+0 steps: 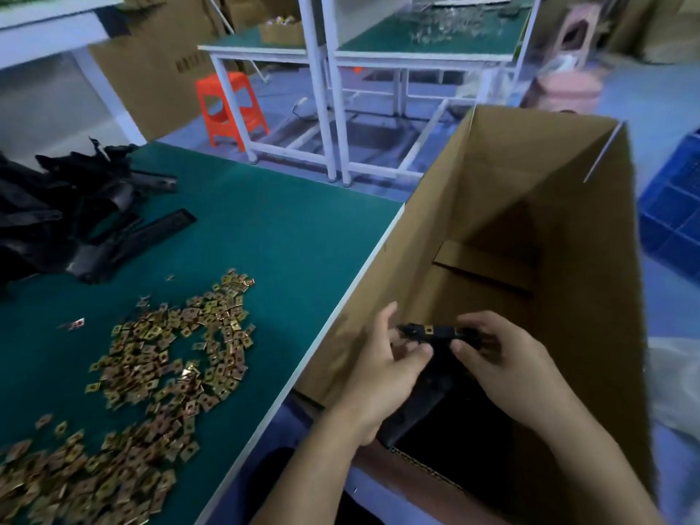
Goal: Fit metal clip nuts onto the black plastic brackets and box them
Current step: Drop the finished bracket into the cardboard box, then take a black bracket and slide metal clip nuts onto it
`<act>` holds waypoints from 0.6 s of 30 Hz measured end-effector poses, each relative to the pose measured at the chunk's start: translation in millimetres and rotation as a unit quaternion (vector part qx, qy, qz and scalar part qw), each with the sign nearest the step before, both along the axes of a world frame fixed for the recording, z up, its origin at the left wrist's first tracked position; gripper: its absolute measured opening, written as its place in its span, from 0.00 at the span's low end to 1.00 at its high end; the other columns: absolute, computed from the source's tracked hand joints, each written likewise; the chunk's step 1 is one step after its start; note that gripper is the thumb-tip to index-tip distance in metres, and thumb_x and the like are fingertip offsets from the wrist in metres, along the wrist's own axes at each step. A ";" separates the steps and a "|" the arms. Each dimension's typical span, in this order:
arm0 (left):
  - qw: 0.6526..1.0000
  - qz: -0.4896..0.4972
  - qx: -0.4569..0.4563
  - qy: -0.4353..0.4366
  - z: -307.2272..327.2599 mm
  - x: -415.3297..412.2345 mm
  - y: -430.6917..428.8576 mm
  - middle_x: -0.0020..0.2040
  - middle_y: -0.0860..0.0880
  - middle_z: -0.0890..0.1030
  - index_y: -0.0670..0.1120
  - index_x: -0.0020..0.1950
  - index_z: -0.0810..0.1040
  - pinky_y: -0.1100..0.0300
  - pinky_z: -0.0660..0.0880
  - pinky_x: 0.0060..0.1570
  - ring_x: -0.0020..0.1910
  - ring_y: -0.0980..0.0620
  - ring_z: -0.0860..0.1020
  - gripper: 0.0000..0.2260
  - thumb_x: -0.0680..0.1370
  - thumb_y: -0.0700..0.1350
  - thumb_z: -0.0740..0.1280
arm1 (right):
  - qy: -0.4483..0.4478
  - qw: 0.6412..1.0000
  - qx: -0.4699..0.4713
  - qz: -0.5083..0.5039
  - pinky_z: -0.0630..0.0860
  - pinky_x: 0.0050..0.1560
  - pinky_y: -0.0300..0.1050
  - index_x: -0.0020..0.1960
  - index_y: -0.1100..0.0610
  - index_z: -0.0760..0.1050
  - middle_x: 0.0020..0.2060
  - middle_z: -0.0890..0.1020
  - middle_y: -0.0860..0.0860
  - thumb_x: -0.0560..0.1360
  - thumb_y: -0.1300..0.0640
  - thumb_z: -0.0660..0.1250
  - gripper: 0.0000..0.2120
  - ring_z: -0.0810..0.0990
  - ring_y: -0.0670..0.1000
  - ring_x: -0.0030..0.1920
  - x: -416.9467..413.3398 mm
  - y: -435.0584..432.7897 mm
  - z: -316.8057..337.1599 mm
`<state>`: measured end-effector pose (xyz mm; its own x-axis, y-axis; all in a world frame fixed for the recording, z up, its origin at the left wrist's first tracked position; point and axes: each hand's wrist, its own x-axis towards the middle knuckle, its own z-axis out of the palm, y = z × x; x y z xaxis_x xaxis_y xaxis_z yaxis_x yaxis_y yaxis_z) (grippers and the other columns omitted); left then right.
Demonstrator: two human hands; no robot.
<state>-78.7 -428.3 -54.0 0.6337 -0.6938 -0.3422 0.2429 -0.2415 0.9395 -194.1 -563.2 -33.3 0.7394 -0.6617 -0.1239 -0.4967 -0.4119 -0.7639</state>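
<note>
Over the open cardboard box (591, 259), both hands hold one black plastic bracket (428, 377). My left hand (382, 377) grips its left side and my right hand (507, 365) pinches its upper right end. Two gold clip nuts sit on the bracket's top edge between the hands. A big spread of loose gold clip nuts (163, 358) lies on the green table (288, 236). At the table's far left is a heap of black brackets (75, 217). The box's floor shows bare cardboard flaps at the back and looks dark near me.
The box stands right of the table's white edge. A blue plastic crate (674, 206) is beyond the box on the right. Further back are an orange stool (231, 108), white-framed green workbenches (416, 51) and stacked cartons (159, 62).
</note>
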 end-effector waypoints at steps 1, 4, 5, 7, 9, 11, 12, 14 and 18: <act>1.000 -0.001 0.002 0.004 -1.6 1.4 -0.4 0.64 0.57 0.76 0.65 0.77 0.60 0.47 0.75 0.67 0.62 0.58 0.78 0.30 0.81 0.44 0.69 | 0.023 1.000 0.002 0.003 0.74 0.47 0.35 0.65 0.45 0.74 0.55 0.79 0.42 0.78 0.50 0.69 0.16 0.77 0.44 0.54 1.0 -1.1 -2.8; 1.000 -0.005 0.002 -0.004 -6.5 7.7 5.1 0.66 0.62 0.72 0.67 0.76 0.61 0.49 0.74 0.69 0.65 0.66 0.72 0.29 0.81 0.45 0.69 | 0.098 0.995 0.003 0.019 0.70 0.42 0.34 0.68 0.44 0.72 0.61 0.77 0.47 0.79 0.48 0.67 0.17 0.75 0.47 0.53 5.7 0.1 -9.8; 1.000 -0.003 0.001 -0.008 -7.5 10.2 8.1 0.67 0.62 0.71 0.67 0.75 0.62 0.50 0.74 0.68 0.65 0.67 0.71 0.29 0.81 0.45 0.69 | 0.115 0.993 0.004 0.024 0.72 0.44 0.37 0.68 0.44 0.72 0.62 0.76 0.49 0.80 0.48 0.67 0.17 0.75 0.49 0.53 7.1 1.6 -10.9; 1.000 0.001 0.000 -0.017 -8.0 14.9 15.1 0.68 0.62 0.70 0.68 0.74 0.65 0.54 0.77 0.64 0.66 0.66 0.71 0.27 0.82 0.46 0.69 | 0.129 0.991 0.001 0.028 0.72 0.49 0.40 0.68 0.44 0.72 0.63 0.75 0.49 0.80 0.48 0.66 0.17 0.76 0.50 0.56 11.6 6.2 -11.2; 0.998 -0.018 0.017 -0.061 -4.0 17.7 23.8 0.68 0.63 0.70 0.68 0.72 0.67 0.57 0.77 0.63 0.66 0.67 0.72 0.23 0.82 0.48 0.68 | 0.123 0.992 -0.012 0.038 0.71 0.50 0.39 0.68 0.44 0.73 0.63 0.75 0.48 0.81 0.49 0.65 0.16 0.75 0.49 0.56 19.2 15.8 -6.8; 0.983 -0.052 0.051 -0.166 7.0 17.2 37.4 0.67 0.63 0.71 0.67 0.71 0.68 0.60 0.74 0.65 0.66 0.66 0.72 0.20 0.82 0.49 0.66 | 0.096 0.993 -0.023 0.063 0.71 0.48 0.38 0.64 0.42 0.74 0.60 0.76 0.46 0.80 0.50 0.66 0.12 0.75 0.47 0.53 30.4 31.3 1.4; 0.967 -0.066 0.073 -0.236 13.9 17.2 45.3 0.67 0.61 0.71 0.66 0.71 0.67 0.59 0.73 0.66 0.68 0.62 0.72 0.20 0.82 0.48 0.65 | 0.075 0.994 -0.021 0.075 0.71 0.47 0.38 0.60 0.41 0.75 0.57 0.77 0.45 0.80 0.51 0.66 0.10 0.75 0.45 0.51 37.7 40.6 6.9; 0.926 -0.081 0.097 -0.356 30.2 18.0 64.0 0.69 0.55 0.71 0.61 0.74 0.64 0.53 0.71 0.68 0.70 0.52 0.71 0.24 0.80 0.44 0.63 | 0.033 0.994 -0.008 0.102 0.71 0.43 0.37 0.52 0.40 0.75 0.49 0.80 0.42 0.79 0.53 0.67 0.07 0.77 0.42 0.47 55.5 63.0 21.1; 0.936 0.002 0.095 -0.338 64.7 29.1 110.2 0.71 0.51 0.67 0.60 0.76 0.58 0.48 0.69 0.70 0.70 0.48 0.69 0.33 0.77 0.35 0.62 | -0.050 0.983 -0.030 0.175 0.73 0.47 0.41 0.56 0.41 0.76 0.47 0.81 0.39 0.76 0.56 0.69 0.13 0.80 0.45 0.48 97.6 116.7 50.3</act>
